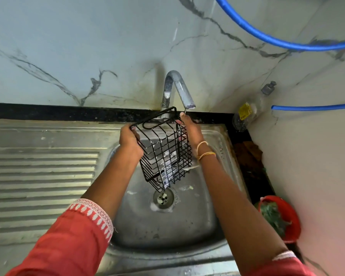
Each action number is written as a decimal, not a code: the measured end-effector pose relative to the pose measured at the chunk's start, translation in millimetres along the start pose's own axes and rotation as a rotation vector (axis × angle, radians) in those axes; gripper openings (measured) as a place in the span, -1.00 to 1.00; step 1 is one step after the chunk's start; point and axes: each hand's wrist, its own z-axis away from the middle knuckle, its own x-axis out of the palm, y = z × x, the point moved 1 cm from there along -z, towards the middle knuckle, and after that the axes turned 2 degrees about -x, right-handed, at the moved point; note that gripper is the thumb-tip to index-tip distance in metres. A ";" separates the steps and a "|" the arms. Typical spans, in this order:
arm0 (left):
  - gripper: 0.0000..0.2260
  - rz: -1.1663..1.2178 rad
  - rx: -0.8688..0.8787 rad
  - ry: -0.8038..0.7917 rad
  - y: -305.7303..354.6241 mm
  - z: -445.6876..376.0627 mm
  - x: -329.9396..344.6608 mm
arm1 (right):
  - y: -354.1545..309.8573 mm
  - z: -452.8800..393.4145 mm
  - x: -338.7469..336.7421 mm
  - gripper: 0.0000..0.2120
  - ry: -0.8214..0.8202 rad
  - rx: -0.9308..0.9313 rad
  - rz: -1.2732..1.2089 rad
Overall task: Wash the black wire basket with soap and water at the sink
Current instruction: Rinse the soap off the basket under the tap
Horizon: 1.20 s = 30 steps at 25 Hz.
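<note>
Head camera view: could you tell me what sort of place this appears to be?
Most likely a home kitchen sink corner: a steel sink with ribbed drainboard, a faucet against marble-look wall tiles, and hands holding a wire basket.

Blue hose runs off top and right edges. Clear bottle's yellow label unreadable. Red tub contents indistinct.

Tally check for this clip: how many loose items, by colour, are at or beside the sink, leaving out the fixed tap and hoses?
Black: 1, the wire basket, held over the sink by the left hand and the right hand
Red: 1, the bowl on the right
Clear: 1, the bottle in the corner
Total: 3
</note>
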 end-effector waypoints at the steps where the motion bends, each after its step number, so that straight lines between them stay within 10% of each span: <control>1: -0.67 0.013 -0.020 -0.008 -0.9 -3.4 -4.1 | -2.0 3.6 5.5 -0.58 0.019 -0.024 -0.029; 6: -0.71 -0.114 0.033 -0.200 -9.2 -3.6 -11.4 | -11.7 14.0 8.0 -0.46 0.355 -0.063 -0.022; 13: 0.02 -0.633 0.273 -0.568 -33.5 7.5 -21.3 | -18.9 11.7 -14.5 -0.38 0.498 0.201 -0.068; 19: -0.28 -0.795 0.484 -0.377 -51.7 4.1 -29.1 | -13.9 1.6 -9.3 -0.22 0.474 0.213 -0.107; 22: -0.58 -0.657 0.493 -0.205 -43.5 12.6 -14.6 | -23.1 10.5 11.1 -0.37 0.391 0.041 0.204; 26: -0.49 -0.453 0.262 -0.215 -27.9 9.9 -3.0 | 4.6 59.2 50.7 -0.32 0.295 -0.522 0.999; 30: -0.53 -0.498 0.181 -0.216 -18.3 2.8 -14.1 | 36.5 58.2 16.7 -0.35 0.108 -0.767 1.215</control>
